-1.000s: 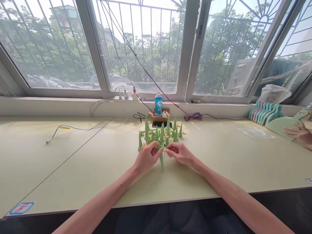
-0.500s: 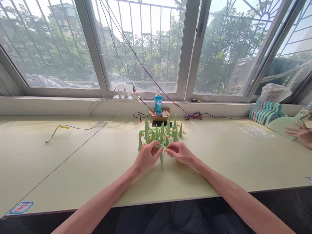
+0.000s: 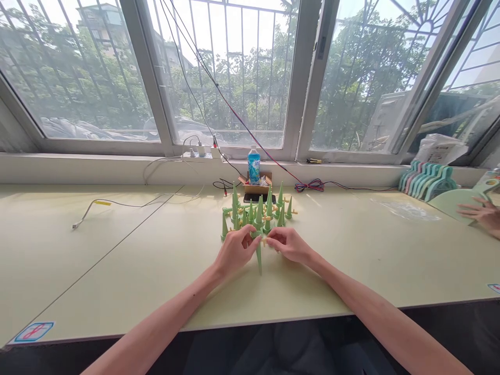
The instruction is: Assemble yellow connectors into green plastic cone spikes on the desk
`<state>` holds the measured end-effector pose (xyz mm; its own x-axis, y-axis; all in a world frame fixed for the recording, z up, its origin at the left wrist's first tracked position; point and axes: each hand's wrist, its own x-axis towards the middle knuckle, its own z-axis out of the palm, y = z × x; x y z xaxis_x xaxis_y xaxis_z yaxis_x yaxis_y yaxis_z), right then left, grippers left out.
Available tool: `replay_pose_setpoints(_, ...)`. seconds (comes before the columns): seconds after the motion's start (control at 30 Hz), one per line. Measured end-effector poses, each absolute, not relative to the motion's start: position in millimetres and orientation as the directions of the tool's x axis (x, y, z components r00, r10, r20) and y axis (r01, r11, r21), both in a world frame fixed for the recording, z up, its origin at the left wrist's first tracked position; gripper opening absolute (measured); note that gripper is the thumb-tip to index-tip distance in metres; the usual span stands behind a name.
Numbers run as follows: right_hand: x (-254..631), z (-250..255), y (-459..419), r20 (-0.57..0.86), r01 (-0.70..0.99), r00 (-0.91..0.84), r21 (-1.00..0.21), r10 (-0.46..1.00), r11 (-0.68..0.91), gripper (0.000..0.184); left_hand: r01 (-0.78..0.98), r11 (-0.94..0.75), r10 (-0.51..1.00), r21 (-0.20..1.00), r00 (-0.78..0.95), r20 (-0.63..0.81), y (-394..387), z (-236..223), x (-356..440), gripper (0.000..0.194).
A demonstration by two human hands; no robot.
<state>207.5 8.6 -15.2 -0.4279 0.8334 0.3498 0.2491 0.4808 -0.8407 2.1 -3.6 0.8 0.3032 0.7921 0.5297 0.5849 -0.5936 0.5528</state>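
My left hand (image 3: 239, 246) is closed around the wide end of a green plastic spike (image 3: 259, 259), whose narrow tip points down toward the table's front. At its side, a small yellow valve piece (image 3: 264, 241) sticks out to the right. The fingertips of my right hand (image 3: 288, 244) pinch this yellow piece. Whether it is fully seated in the spike cannot be made out. Just beyond both hands stand several more green spikes (image 3: 269, 205), mostly tip up and close together, some with yellow side pieces.
Behind the spikes are a dark phone (image 3: 250, 198), a cardboard box (image 3: 255, 189) and a blue bottle (image 3: 253, 166). A coiled cable (image 3: 309, 185) lies near the sill. On the right are hangers (image 3: 427, 179) and another person's hand (image 3: 482, 212) on a green board (image 3: 453, 202).
Almost nothing differs. Both hands keep the same hold on the spike and its yellow valve piece, and the spikes behind stay put.
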Motion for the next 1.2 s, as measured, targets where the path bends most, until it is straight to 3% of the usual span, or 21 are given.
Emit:
replay_pose_setpoints(0.5,207,-13,8,0.367,0.288,-0.407,-0.817,0.836,0.499,0.032,0.576,-0.622,0.777,0.531,0.364,0.514,-2,-1,0,0.034)
replay_pose_setpoints(1.2,206,-20,11,0.329,0.294,-0.417,-0.833,0.847,0.468,0.056,0.557,-0.614,0.787,0.559,0.381,0.486,-4,-5,3,0.031)
